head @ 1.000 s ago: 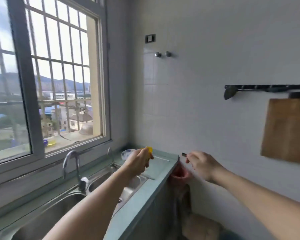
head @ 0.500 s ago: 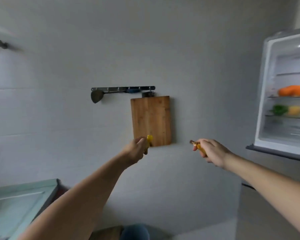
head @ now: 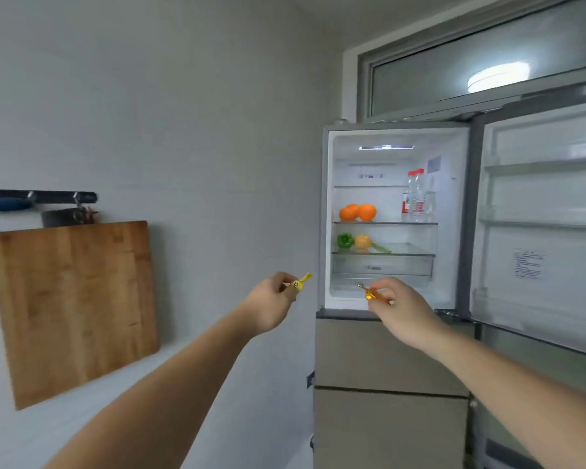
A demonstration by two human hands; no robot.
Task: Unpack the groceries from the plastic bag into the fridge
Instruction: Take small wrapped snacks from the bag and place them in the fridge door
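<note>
Standing open at two o'clock, the fridge [head: 391, 360] has its door [head: 542, 231] swung out toward three o'clock, and the lit top compartment faces the viewer. A wooden board [head: 71, 306] hangs on the wall at nine o'clock, under a dark rail [head: 38, 197]. Inside the fridge, oranges [head: 358, 212] sit at the left of the upper shelf, with bottles [head: 416, 198] at its right. On the shelf below lie a green pepper [head: 345, 240] and a yellowish fruit [head: 363, 241], touching each other. Both arms reach forward from six o'clock. The left hand [head: 272, 302] is curled around a small yellow item [head: 300, 282], too small to identify, held well left of the compartment. The right hand [head: 403, 309] pinches a small orange item [head: 372, 295], also unclear, in front of the compartment's lower edge. The grocery bag cannot be seen.
</note>
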